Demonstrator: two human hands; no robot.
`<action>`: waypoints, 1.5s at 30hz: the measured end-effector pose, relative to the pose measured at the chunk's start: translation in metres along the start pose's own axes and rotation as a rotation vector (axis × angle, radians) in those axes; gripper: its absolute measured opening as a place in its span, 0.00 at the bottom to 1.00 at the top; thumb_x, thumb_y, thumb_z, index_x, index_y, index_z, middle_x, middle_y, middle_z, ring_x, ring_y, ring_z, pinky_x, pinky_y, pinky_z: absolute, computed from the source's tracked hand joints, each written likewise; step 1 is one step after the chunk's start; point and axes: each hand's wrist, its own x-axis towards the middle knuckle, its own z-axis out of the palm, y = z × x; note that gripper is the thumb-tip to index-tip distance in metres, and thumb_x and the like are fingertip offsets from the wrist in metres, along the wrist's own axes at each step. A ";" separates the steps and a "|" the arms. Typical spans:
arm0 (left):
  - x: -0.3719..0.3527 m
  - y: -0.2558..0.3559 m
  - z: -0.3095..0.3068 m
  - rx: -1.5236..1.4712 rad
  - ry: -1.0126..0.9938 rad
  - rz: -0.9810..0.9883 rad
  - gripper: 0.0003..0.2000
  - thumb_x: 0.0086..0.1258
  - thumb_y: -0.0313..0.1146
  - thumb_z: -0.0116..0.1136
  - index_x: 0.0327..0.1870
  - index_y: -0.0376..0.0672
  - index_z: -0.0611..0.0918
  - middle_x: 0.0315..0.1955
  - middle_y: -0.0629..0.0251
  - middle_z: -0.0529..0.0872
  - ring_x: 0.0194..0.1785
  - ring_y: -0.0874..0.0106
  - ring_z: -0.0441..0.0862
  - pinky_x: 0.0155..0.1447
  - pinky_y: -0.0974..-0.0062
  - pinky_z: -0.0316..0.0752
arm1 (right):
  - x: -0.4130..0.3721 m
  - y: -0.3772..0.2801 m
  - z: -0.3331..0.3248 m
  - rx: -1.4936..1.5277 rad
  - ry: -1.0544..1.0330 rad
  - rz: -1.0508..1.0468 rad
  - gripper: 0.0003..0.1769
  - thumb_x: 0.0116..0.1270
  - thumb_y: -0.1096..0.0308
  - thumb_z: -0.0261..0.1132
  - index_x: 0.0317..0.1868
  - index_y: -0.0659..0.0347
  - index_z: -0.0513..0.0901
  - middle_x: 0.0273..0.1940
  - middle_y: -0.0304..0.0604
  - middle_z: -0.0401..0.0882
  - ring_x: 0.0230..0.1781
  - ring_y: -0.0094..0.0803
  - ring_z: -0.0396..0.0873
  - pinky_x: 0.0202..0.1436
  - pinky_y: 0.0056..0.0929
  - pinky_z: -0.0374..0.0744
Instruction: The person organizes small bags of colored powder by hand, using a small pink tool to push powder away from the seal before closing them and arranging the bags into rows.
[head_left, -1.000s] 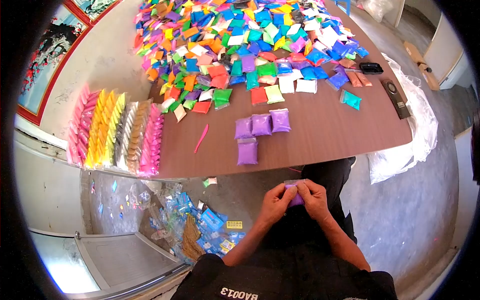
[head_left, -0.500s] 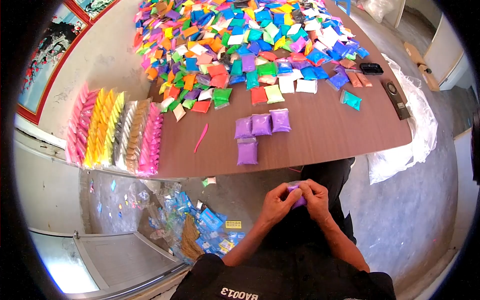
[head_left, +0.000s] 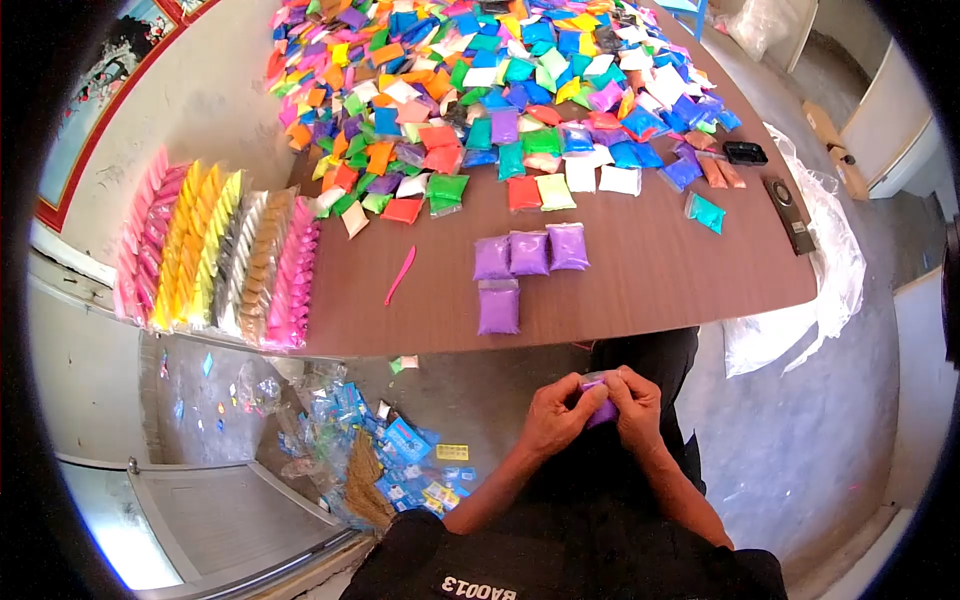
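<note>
Both hands [head_left: 553, 415] pinching a purple packet [head_left: 602, 410], brown table [head_left: 640, 290] beyond, four similar packets [head_left: 528, 256] atop

- Bright, fairly even light fills the room.
- Strong white glare burns out the panel [head_left: 118, 515] at near left.
- The plastic sheet [head_left: 790, 325] at right washes out almost to white; the floor [head_left: 765, 450] nearby shines pale.
- The clothing [head_left: 600, 520] sinks to deep black.
- Fisheye distortion bows the tabletop [head_left: 650, 290]; dark vignetting rounds the corners.
- The left hand [head_left: 553, 418] and right hand [head_left: 635, 408] look fairly sharp; the far packets [head_left: 480, 75] look softer.
</note>
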 end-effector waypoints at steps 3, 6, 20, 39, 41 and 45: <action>-0.002 0.006 -0.001 -0.034 0.018 -0.018 0.13 0.75 0.39 0.64 0.39 0.35 0.81 0.25 0.65 0.81 0.30 0.79 0.75 0.36 0.73 0.73 | 0.001 -0.009 0.008 -0.013 0.032 -0.022 0.08 0.76 0.73 0.62 0.41 0.66 0.86 0.33 0.30 0.78 0.34 0.17 0.73 0.38 0.19 0.71; 0.001 0.010 -0.011 -0.034 -0.037 0.016 0.10 0.76 0.35 0.62 0.46 0.35 0.84 0.32 0.69 0.85 0.36 0.78 0.80 0.39 0.73 0.76 | 0.005 -0.020 0.019 -0.067 0.041 -0.111 0.09 0.78 0.71 0.60 0.41 0.67 0.85 0.35 0.31 0.78 0.35 0.17 0.73 0.38 0.19 0.71; 0.083 0.127 -0.084 0.129 -0.069 0.453 0.12 0.72 0.36 0.68 0.38 0.35 0.81 0.25 0.59 0.79 0.29 0.77 0.76 0.33 0.73 0.72 | 0.101 -0.119 0.073 -0.029 0.090 -0.322 0.13 0.80 0.64 0.61 0.46 0.65 0.86 0.38 0.31 0.79 0.39 0.15 0.72 0.42 0.20 0.70; 0.279 0.122 -0.159 0.132 0.045 0.403 0.19 0.73 0.43 0.66 0.30 0.34 0.80 0.18 0.65 0.78 0.25 0.79 0.72 0.29 0.71 0.67 | 0.326 -0.120 0.101 0.158 -0.134 -0.115 0.08 0.77 0.62 0.66 0.45 0.55 0.88 0.33 0.26 0.83 0.27 0.10 0.74 0.27 0.14 0.70; 0.288 0.116 -0.160 0.180 0.061 0.410 0.20 0.74 0.43 0.65 0.29 0.34 0.79 0.17 0.65 0.75 0.24 0.79 0.69 0.28 0.68 0.66 | 0.339 -0.108 0.098 0.135 -0.168 -0.075 0.10 0.78 0.58 0.65 0.46 0.55 0.87 0.33 0.26 0.83 0.28 0.12 0.75 0.27 0.16 0.70; 0.296 0.100 -0.160 0.239 0.163 0.384 0.19 0.74 0.40 0.65 0.29 0.34 0.76 0.16 0.62 0.70 0.23 0.79 0.66 0.27 0.67 0.62 | 0.351 -0.100 0.093 0.035 -0.245 0.021 0.13 0.77 0.55 0.65 0.48 0.55 0.86 0.34 0.26 0.81 0.33 0.13 0.77 0.32 0.19 0.77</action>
